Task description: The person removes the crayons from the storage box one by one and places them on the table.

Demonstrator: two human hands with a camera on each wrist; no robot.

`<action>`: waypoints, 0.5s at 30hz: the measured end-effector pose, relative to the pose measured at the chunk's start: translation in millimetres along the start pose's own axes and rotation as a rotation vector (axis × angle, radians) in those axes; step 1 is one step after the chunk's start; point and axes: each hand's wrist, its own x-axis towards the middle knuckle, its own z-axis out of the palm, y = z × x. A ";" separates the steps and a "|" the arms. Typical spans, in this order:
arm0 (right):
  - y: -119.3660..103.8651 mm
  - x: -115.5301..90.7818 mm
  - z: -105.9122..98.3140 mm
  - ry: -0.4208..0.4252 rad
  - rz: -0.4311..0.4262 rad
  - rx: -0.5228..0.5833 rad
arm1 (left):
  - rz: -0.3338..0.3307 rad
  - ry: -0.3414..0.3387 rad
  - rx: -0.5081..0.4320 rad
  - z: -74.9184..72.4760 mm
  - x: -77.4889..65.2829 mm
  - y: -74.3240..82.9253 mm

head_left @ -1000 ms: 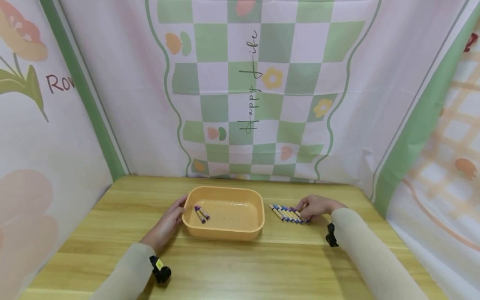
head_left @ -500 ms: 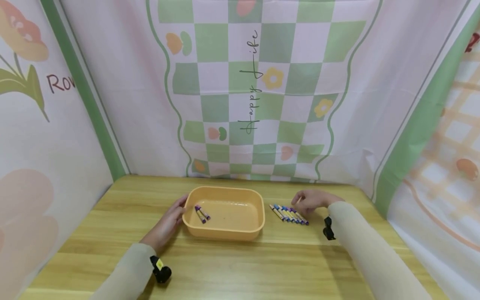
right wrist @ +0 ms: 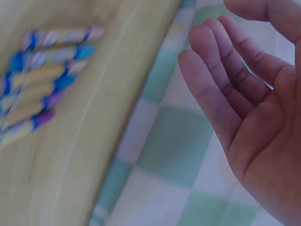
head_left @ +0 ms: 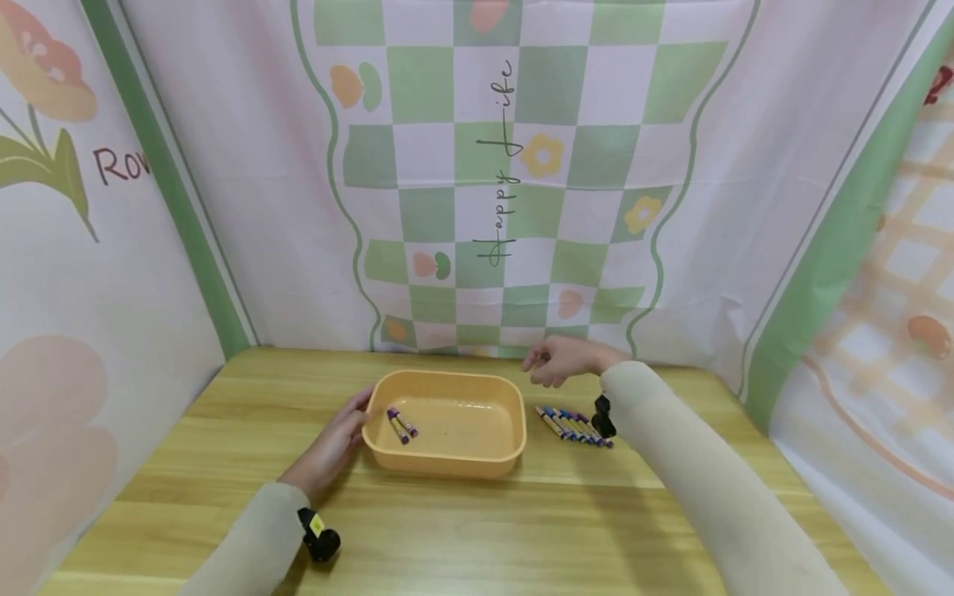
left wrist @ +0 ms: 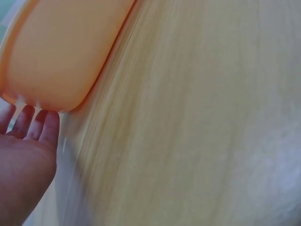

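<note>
My left hand [head_left: 335, 443] rests its fingertips against the left end of a yellow-orange plastic basin [head_left: 447, 465]; in the left wrist view its straight fingers [left wrist: 49, 129] touch the basin's wall [left wrist: 61, 61]. Two purple-tipped crayons [head_left: 402, 424] lie inside at the left. My right hand [head_left: 566, 358] is raised behind the basin's right end, fingers bent toward the thumb. It pinches a crayon that is hidden now; its pale tip showed in the hand half a second ago. Below it, several crayons [head_left: 572, 425] lie side by side, tipped pale, blue and purple [right wrist: 44, 84].
The wooden table [head_left: 462, 530] carries the basin and the crayon row, with a narrow gap between them. A green-checked cloth curtain [head_left: 522, 248] hangs along its back edge, close behind my right hand. Printed cloth [head_left: 89, 273] also hangs at both sides.
My right hand has lifted from the right of the crayon row with one pale-tipped crayon and moved left and back, toward the basin. The left hand and basin have stayed still.
</note>
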 end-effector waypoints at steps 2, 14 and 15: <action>-12.7 6.9 2.1 -0.013 -0.015 -0.004 | -0.004 0.003 0.001 -0.2 -0.3 -0.1; -65.8 64.8 43.6 -0.113 -0.067 -0.058 | 0.007 -0.009 0.000 -1.1 -0.7 -1.9; -68.0 70.6 49.4 -0.120 -0.074 -0.058 | 0.009 -0.010 -0.001 -1.2 -0.9 -2.3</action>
